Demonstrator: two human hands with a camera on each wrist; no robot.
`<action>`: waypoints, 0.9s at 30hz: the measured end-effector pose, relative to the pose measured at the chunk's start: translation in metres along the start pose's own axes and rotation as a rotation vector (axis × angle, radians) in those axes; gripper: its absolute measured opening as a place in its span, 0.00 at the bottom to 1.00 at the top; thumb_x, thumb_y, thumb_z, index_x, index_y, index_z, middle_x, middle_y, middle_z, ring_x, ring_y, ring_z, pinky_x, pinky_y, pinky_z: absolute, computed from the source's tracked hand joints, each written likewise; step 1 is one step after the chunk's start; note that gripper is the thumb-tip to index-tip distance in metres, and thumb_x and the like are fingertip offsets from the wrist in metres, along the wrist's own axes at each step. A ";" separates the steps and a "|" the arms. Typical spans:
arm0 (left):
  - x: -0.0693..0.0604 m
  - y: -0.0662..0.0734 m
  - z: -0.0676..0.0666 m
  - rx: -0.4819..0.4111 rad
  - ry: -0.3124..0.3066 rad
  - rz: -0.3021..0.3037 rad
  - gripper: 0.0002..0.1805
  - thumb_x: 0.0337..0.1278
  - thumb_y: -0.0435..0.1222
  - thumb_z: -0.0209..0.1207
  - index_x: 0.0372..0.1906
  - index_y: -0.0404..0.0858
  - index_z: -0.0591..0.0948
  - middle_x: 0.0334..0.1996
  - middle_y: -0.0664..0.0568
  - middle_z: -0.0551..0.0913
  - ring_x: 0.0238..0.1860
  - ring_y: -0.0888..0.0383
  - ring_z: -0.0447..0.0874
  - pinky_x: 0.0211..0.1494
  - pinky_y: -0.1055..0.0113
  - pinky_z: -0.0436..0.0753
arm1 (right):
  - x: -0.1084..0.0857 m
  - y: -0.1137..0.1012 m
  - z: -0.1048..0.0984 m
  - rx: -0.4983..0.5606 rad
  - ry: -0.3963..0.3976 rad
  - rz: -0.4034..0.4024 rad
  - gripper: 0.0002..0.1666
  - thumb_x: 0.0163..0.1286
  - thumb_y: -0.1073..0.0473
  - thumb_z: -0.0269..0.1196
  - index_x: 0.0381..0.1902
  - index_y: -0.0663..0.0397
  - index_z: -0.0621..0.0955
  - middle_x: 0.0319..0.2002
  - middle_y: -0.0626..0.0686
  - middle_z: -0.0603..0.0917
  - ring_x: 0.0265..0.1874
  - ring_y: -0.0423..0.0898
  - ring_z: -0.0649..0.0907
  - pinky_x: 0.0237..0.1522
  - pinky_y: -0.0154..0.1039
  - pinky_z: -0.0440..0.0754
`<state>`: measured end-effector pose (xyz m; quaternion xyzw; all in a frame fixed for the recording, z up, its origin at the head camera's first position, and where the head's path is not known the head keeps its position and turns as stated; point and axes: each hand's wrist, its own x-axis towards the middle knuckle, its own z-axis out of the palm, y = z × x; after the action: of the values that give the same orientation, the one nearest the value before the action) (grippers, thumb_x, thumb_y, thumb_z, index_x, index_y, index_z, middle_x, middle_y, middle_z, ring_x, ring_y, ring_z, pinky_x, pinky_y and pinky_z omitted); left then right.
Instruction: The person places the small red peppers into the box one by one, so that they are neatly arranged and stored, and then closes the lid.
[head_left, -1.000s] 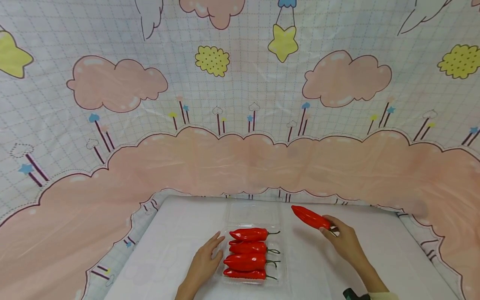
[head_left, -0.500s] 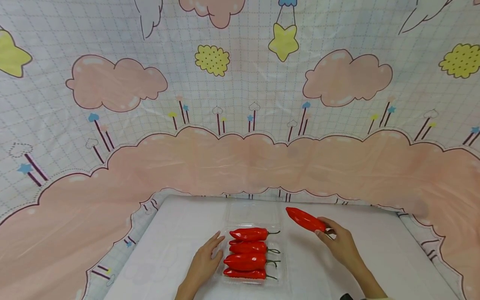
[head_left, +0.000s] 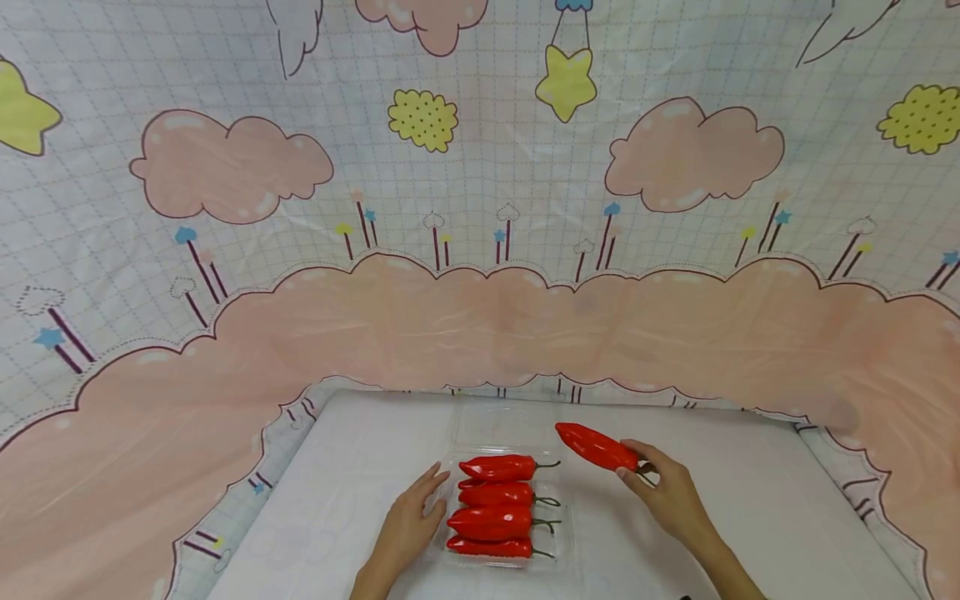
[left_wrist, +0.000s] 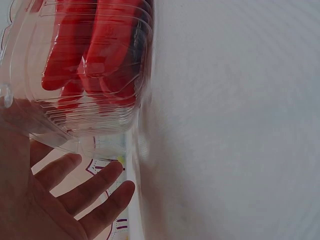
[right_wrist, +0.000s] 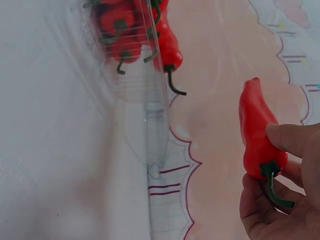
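My right hand (head_left: 672, 497) pinches a red pepper (head_left: 596, 447) near its green stem, above the table. The pepper's tip points left, toward the back of the open clear plastic box (head_left: 566, 533). In the right wrist view, the thumb lies on one side of the held pepper (right_wrist: 256, 125) and curled fingers on the other. Several red peppers (head_left: 495, 523) lie in the box in a stacked row, stems to the right. At the box's left side is my left hand (head_left: 408, 518). The left wrist view shows its fingers (left_wrist: 95, 187) spread and holding nothing; whether it touches the box is unclear.
The box's clear lid (head_left: 506, 427) lies folded back behind it on the white table (head_left: 345, 467). A patterned cloth (head_left: 480, 329) with pink clouds hangs behind the table and around its sides.
My right hand has carried the pepper left and slightly down, closer to the box. The left hand and the peppers in the box have not moved.
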<state>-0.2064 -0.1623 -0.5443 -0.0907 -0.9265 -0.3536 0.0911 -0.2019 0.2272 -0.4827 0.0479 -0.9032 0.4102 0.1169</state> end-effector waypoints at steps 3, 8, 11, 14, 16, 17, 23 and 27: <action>0.000 0.000 0.000 0.001 0.000 -0.004 0.23 0.61 0.35 0.60 0.62 0.44 0.80 0.68 0.51 0.74 0.63 0.46 0.79 0.56 0.48 0.83 | -0.002 -0.003 0.001 0.002 0.005 -0.014 0.27 0.62 0.58 0.70 0.60 0.52 0.79 0.49 0.55 0.86 0.43 0.48 0.82 0.32 0.28 0.80; -0.001 0.000 -0.001 0.008 0.005 0.000 0.23 0.61 0.35 0.60 0.62 0.45 0.80 0.68 0.51 0.74 0.62 0.47 0.79 0.56 0.48 0.83 | -0.005 -0.010 0.002 0.001 0.010 -0.034 0.27 0.61 0.59 0.70 0.59 0.51 0.80 0.48 0.54 0.86 0.42 0.47 0.82 0.34 0.29 0.80; -0.001 0.000 -0.001 0.012 0.005 -0.001 0.23 0.61 0.35 0.60 0.62 0.45 0.79 0.68 0.51 0.74 0.62 0.46 0.79 0.57 0.48 0.82 | -0.008 -0.016 0.004 -0.002 -0.005 -0.029 0.27 0.61 0.58 0.70 0.60 0.51 0.80 0.50 0.54 0.86 0.42 0.46 0.81 0.35 0.29 0.81; -0.001 0.000 0.000 0.015 0.003 -0.007 0.23 0.61 0.36 0.60 0.62 0.45 0.79 0.69 0.52 0.74 0.63 0.46 0.79 0.58 0.47 0.82 | -0.010 -0.020 0.007 -0.001 -0.014 -0.030 0.27 0.61 0.59 0.70 0.59 0.51 0.80 0.50 0.53 0.86 0.42 0.45 0.81 0.36 0.29 0.82; 0.000 0.000 0.000 0.015 0.000 -0.011 0.23 0.61 0.36 0.60 0.62 0.45 0.79 0.69 0.52 0.74 0.63 0.46 0.79 0.58 0.47 0.82 | -0.011 -0.021 0.011 -0.002 -0.011 -0.046 0.27 0.61 0.59 0.70 0.59 0.51 0.80 0.49 0.52 0.86 0.41 0.44 0.81 0.38 0.30 0.82; 0.000 0.000 0.000 0.014 -0.002 -0.012 0.23 0.61 0.36 0.59 0.62 0.45 0.79 0.69 0.51 0.74 0.63 0.46 0.79 0.58 0.47 0.82 | -0.012 -0.021 0.012 -0.002 -0.010 -0.053 0.27 0.60 0.60 0.71 0.58 0.51 0.80 0.49 0.52 0.86 0.40 0.44 0.81 0.38 0.31 0.83; 0.000 0.001 -0.001 0.016 -0.009 -0.014 0.23 0.61 0.35 0.60 0.62 0.45 0.79 0.69 0.51 0.74 0.62 0.46 0.79 0.58 0.47 0.82 | -0.015 -0.024 0.022 0.013 -0.039 -0.060 0.27 0.59 0.61 0.71 0.58 0.52 0.81 0.49 0.51 0.86 0.39 0.41 0.80 0.41 0.34 0.84; -0.001 0.002 -0.001 0.012 -0.005 -0.017 0.23 0.61 0.36 0.60 0.62 0.45 0.79 0.69 0.51 0.74 0.62 0.46 0.79 0.58 0.47 0.82 | -0.016 -0.027 0.025 0.023 -0.057 -0.045 0.27 0.59 0.61 0.71 0.58 0.49 0.81 0.50 0.49 0.86 0.39 0.40 0.80 0.42 0.33 0.84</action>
<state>-0.2052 -0.1614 -0.5423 -0.0831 -0.9295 -0.3487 0.0863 -0.1860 0.1904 -0.4834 0.0812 -0.9000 0.4165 0.0998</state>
